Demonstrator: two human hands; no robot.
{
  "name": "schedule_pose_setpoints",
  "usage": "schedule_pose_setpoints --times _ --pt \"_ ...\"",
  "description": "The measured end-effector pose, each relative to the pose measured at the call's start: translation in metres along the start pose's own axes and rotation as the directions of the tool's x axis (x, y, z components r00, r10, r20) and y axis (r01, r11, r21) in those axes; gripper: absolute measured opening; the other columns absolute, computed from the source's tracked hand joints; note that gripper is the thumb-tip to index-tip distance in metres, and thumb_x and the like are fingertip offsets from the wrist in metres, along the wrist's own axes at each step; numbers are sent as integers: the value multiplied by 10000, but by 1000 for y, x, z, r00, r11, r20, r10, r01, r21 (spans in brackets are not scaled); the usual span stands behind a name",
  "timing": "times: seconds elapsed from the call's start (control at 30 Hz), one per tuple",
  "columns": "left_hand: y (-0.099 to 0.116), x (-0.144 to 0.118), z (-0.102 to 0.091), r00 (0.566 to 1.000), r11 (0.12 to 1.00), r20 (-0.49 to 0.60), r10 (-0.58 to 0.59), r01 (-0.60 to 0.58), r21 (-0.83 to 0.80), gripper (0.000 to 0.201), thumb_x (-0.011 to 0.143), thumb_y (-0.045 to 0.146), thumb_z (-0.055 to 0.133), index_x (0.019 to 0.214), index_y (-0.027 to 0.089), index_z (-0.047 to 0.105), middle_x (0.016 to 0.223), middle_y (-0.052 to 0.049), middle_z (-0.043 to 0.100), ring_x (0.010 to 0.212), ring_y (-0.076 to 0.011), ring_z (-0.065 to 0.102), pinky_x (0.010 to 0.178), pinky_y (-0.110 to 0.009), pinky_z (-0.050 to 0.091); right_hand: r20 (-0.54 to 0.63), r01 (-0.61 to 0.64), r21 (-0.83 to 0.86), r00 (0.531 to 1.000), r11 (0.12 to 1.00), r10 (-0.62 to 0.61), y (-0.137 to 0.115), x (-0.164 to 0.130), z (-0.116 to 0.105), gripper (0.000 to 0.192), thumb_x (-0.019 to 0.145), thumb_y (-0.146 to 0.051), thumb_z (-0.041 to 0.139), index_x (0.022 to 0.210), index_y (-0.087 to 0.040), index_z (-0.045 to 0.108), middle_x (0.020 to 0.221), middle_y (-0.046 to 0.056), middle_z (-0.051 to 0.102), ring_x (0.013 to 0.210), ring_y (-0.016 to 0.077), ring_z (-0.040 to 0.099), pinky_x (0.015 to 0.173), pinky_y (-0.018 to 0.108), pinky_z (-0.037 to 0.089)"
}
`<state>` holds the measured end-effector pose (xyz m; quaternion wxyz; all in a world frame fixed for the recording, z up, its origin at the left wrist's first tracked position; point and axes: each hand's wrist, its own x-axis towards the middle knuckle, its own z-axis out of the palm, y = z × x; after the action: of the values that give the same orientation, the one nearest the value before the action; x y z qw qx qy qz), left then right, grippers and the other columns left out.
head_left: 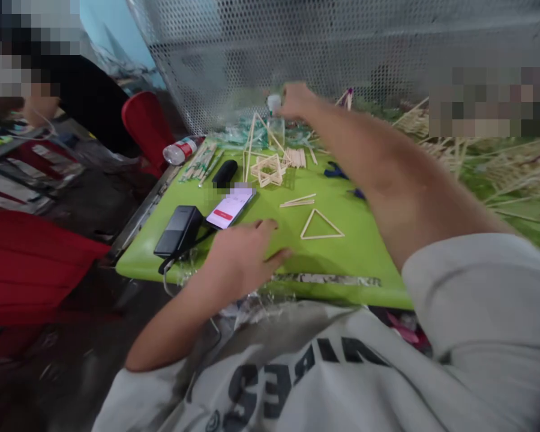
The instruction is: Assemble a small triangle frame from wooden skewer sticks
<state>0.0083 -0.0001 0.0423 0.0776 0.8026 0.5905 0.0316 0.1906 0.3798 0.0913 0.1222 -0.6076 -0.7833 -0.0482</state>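
Observation:
My right hand reaches across to the far side of the green table. Its fingers are closed at the white cap of a small clear bottle. Near the front edge my left hand rests open, fingers and thumb apart and nothing in them. To its right lies a triangle of thin wooden sticks, with a few loose sticks just beyond. A star-shaped stick frame sits farther back, beside a taller stick triangle.
A lit phone, a black power bank and a black case lie at left. Wrapped stick bundles and a plastic bottle are behind them. Blue-handled pliers lie by my right forearm. Another person stands at far left near red chairs.

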Motion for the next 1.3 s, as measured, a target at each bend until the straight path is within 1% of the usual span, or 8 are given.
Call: schedule_pose_setpoints --times 0.13,0.3,0.4,0.53,0.67,0.77,0.93,1.3 --pt "17 17 -28 1000 989 16 19 -22 147 440 1267 339 644 1664 262 819 1389 -121 971 1291 -412 947 1070 -516 725 -68 37 -33 997 999 -39 27 -44 -54 701 1303 -621 747 1541 30 847 1650 258 878 1591 384 827 1334 584 621" --pt "26 54 -38 995 995 -50 84 -80 65 337 1188 260 700 1454 218 903 1189 -111 913 1278 -419 912 1225 -569 676 0 206 -57 978 977 -206 72 -173 -101 639 1235 -570 745 1502 -19 924 1493 175 954 1591 533 809 1232 653 558" --pt "27 87 -30 985 984 -15 172 -171 43 265 1125 237 738 1309 195 924 1151 -99 885 1297 -406 881 1283 -591 651 115 248 -208 967 946 -228 94 -262 -93 440 1080 -533 1036 1350 -190 985 1253 158 1001 1375 591 908 1089 707 654" --pt "29 137 2 984 980 -43 172 -175 -97 246 1057 151 733 1178 224 934 1127 -108 900 1212 -360 882 1203 -529 686 165 479 -89 872 873 -462 105 -339 -52 200 1044 -421 956 1208 -307 937 1202 86 995 1006 404 925 794 527 593" --pt "17 167 43 986 954 -160 45 -90 -287 271 1097 123 685 1225 222 903 1266 -133 933 1200 -309 862 1169 -485 691 221 505 -22 844 863 -488 103 -355 -11 328 1128 -481 783 1322 -258 925 1253 128 985 1052 404 913 757 481 479" --pt "4 168 57 991 932 -74 112 -130 -338 250 1096 157 728 1279 207 892 1278 -128 936 1178 -283 857 1172 -460 691 210 426 102 874 899 -438 106 -353 8 447 1131 -476 768 1488 -243 905 1349 145 980 1147 427 923 842 490 556" --pt "-2 154 51 967 928 77 242 -207 -308 400 1071 267 819 1456 180 882 1253 -130 930 1122 -286 868 1141 -449 694 200 339 159 909 927 -366 111 -360 21 511 1136 -489 758 1585 -270 865 1402 165 969 1240 470 918 971 535 648" --pt "6 150 50 953 914 106 284 -235 -331 465 1063 174 723 1506 217 856 1374 -108 931 1304 -313 870 1222 -451 664 191 370 170 897 914 -398 111 -364 28 571 1126 -415 714 1651 -218 823 1392 174 968 1297 474 913 1000 567 692"
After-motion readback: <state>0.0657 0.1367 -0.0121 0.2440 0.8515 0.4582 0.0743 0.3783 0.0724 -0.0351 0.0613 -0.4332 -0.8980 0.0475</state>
